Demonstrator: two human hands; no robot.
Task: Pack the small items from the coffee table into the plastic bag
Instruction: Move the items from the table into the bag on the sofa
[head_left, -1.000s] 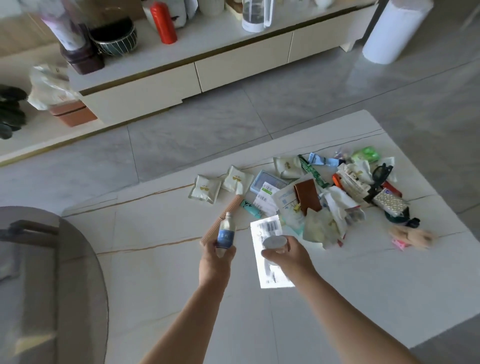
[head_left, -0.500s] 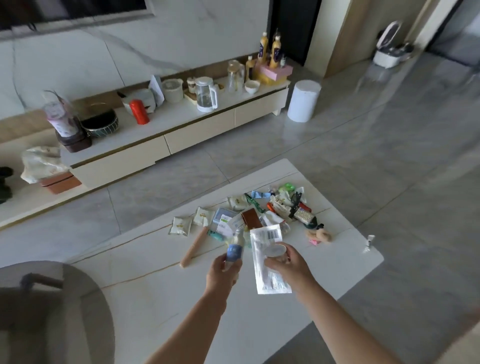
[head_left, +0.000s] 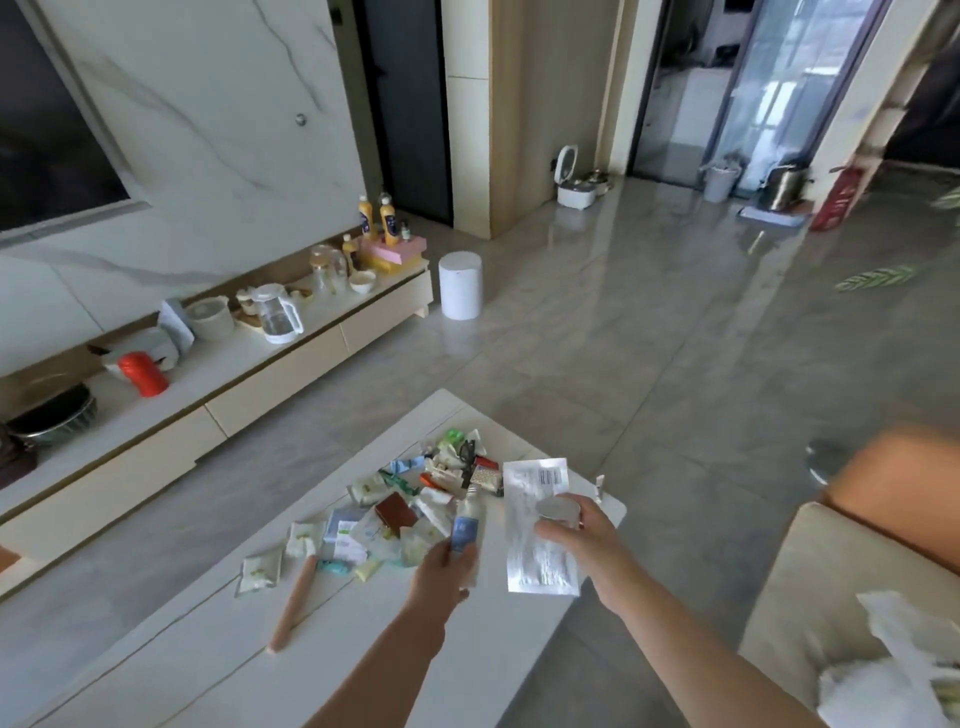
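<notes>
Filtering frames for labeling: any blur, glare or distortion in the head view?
Head view: motion blur smears the right edge and the bag; wide-angle bending bows the door frames; window glare streaks the floor; bottle in the left hand and packet in the right hand stay readable.

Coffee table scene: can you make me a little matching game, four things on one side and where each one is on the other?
Things:
1. small bottle
2. flat packet
3. rolling stick
4. white bin

Places:
A. lying on the coffee table, left of the pile
B. standing on the floor, by the end of the TV cabinet
C. in the left hand
D. in the right hand, together with a small round lid

Pairs: 1-C, 2-D, 3-A, 4-B
</notes>
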